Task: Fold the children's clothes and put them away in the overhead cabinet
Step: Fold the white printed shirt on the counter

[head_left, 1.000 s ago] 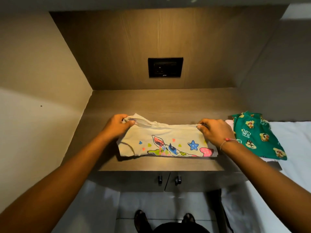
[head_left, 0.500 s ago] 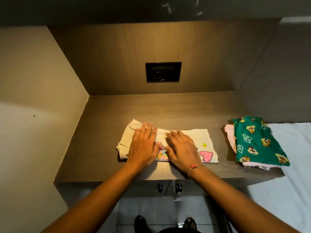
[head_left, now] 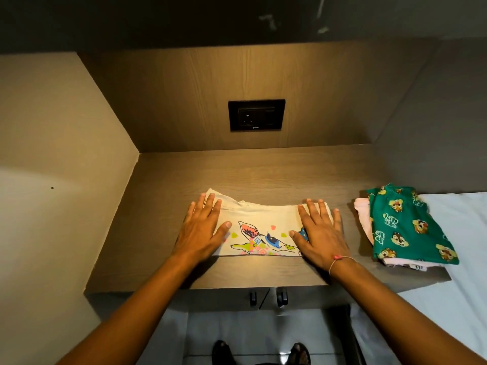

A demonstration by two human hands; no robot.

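A cream children's shirt [head_left: 259, 219] with a colourful cartoon print lies folded into a wide strip on the wooden counter [head_left: 263, 169]. My left hand [head_left: 203, 230] presses flat on its left end, fingers spread. My right hand [head_left: 320, 233] lies flat on its right end, a thin bracelet at the wrist. Neither hand grips the cloth. To the right sits a folded stack: green shorts with chipmunk print [head_left: 405, 227] on top of a pink garment [head_left: 362, 214].
A black wall socket [head_left: 256, 115] is set in the back panel. Walls close in the counter at left and right. A white bed sheet [head_left: 458, 233] lies at the right. Two cabinet door handles [head_left: 267, 299] sit under the counter edge. A dark overhead panel [head_left: 237, 19] spans the top.
After folding the shirt's top edge down, my hands met at its middle, then slid apart to its two ends, smoothing it flat.
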